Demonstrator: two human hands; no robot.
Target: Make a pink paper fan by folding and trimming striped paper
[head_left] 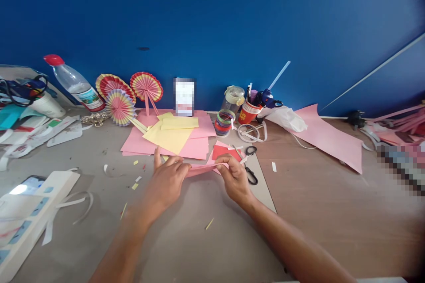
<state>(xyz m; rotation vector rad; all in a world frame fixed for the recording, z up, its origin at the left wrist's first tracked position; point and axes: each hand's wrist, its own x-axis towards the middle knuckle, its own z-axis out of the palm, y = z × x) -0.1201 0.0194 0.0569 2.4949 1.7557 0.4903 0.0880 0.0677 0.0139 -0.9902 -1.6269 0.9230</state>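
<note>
A narrow folded strip of pink paper [203, 168] is stretched between both hands just above the table. My left hand [168, 181] pinches its left end, thumb raised. At the other end my right hand [234, 176] has its fingers curled over the strip. Directly behind the right hand lie a red paper piece [223, 152] and scissors [249, 162].
Pink and yellow sheets [172, 135] lie behind the hands. Three pleated paper fans [120, 107] lean on the blue wall beside a plastic bottle [75, 83]. A cup of tools [248, 112], tape rolls [224, 122], a large pink sheet [327, 137] sit right; paper scraps left.
</note>
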